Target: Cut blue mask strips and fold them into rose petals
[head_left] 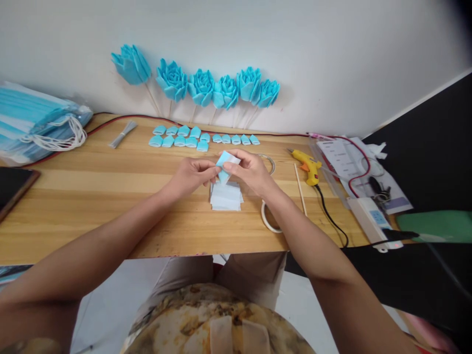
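Between my two hands is a small blue-and-white fabric piece (223,160), held up above the table. My left hand (197,174) pinches its left edge with thumb and fingertips. On the other side my right hand (249,169) grips it, thumb in front and fingers behind. Just below lies a stack of white fabric rectangles (226,198). Beyond the hands, several folded blue petals (191,142) lie in two rows. A roll of tape (272,164) is partly hidden behind my right hand, and another tape roll (266,221) sits under my right forearm.
Several blue fabric roses (202,87) on sticks lean against the wall. Face masks in a bag (40,120) and a bundle of thin strips (123,134) are at left. A yellow glue gun (309,164), a wooden stick (300,189) and a power strip (372,221) lie right, with cords.
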Action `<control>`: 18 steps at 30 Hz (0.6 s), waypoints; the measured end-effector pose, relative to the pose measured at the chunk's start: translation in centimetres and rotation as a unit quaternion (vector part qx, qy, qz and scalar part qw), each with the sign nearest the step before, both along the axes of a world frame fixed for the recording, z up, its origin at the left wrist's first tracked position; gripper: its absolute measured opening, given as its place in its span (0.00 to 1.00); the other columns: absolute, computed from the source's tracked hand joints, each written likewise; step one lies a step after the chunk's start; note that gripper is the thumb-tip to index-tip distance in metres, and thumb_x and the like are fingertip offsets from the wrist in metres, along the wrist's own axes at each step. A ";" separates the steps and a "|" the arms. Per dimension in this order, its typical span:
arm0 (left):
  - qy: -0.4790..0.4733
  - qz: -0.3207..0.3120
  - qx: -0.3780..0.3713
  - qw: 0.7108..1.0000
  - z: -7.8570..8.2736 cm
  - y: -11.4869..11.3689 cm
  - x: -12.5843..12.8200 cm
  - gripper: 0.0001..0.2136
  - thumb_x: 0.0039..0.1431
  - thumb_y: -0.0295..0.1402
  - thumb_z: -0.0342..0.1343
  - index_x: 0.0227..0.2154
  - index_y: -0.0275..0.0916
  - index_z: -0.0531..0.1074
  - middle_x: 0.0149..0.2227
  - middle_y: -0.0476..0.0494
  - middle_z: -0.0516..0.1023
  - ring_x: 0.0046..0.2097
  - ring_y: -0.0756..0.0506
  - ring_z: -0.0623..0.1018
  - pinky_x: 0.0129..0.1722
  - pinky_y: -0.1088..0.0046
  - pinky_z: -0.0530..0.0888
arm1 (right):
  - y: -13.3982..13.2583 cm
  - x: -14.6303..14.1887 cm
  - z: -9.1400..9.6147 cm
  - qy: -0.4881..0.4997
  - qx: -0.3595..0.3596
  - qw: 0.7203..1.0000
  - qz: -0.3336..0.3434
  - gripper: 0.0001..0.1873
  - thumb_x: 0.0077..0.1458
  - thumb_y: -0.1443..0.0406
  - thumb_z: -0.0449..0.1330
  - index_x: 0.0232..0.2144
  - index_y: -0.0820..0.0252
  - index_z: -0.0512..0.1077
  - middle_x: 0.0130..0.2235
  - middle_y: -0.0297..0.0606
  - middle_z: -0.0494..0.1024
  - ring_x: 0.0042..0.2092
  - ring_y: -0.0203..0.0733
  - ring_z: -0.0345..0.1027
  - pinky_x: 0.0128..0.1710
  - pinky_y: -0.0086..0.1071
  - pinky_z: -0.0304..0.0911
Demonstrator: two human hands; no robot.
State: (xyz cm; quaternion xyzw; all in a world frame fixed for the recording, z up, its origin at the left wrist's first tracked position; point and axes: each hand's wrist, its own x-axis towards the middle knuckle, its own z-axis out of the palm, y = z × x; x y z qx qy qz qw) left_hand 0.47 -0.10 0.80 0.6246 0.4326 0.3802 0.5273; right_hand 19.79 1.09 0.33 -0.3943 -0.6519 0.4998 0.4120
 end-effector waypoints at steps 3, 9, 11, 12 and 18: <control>0.023 -0.024 0.006 0.999 0.3 -0.3 0.1 0.14 0.55 0.40 0.61 0.19 0.38 0.75 0.20 0.48 0.74 0.23 0.52 0.67 0.25 0.75 0.64 | 0.0 0.1 0.0 -0.008 0.021 1.000 -0.015 0.16 0.51 0.55 0.67 0.40 0.57 0.76 0.34 0.31 0.76 0.33 0.34 0.66 0.32 0.28 0.62; 0.017 -0.027 -0.016 0.999 0.1 0.0 0.0 0.15 0.56 0.42 0.60 0.20 0.38 0.75 0.20 0.47 0.74 0.22 0.52 0.68 0.24 0.75 0.65 | 0.1 0.2 -0.2 -0.008 0.048 0.998 -0.038 0.12 0.51 0.56 0.67 0.34 0.57 0.76 0.31 0.31 0.75 0.30 0.33 0.64 0.29 0.28 0.60; 0.012 -0.021 -0.022 0.999 0.0 0.1 -0.1 0.16 0.56 0.43 0.60 0.19 0.37 0.74 0.20 0.47 0.74 0.22 0.52 0.68 0.24 0.75 0.66 | 0.1 0.2 -0.2 -0.013 0.052 0.998 -0.034 0.11 0.52 0.57 0.66 0.35 0.57 0.77 0.32 0.32 0.77 0.31 0.33 0.65 0.30 0.29 0.61; 0.009 -0.017 -0.025 1.000 0.0 0.1 -0.1 0.16 0.55 0.43 0.60 0.19 0.37 0.74 0.19 0.47 0.74 0.21 0.52 0.68 0.24 0.75 0.66 | 0.1 0.2 -0.2 -0.017 0.056 0.998 -0.032 0.11 0.52 0.57 0.66 0.35 0.56 0.77 0.33 0.32 0.77 0.31 0.33 0.65 0.31 0.29 0.61; -0.028 0.012 -0.051 0.998 -0.5 0.4 -0.1 0.16 0.53 0.43 0.61 0.20 0.36 0.74 0.20 0.48 0.74 0.21 0.53 0.69 0.23 0.76 0.66 | 0.1 0.2 0.1 -0.028 0.116 0.993 -0.010 0.05 0.53 0.61 0.64 0.32 0.55 0.77 0.39 0.35 0.79 0.42 0.39 0.71 0.38 0.32 0.65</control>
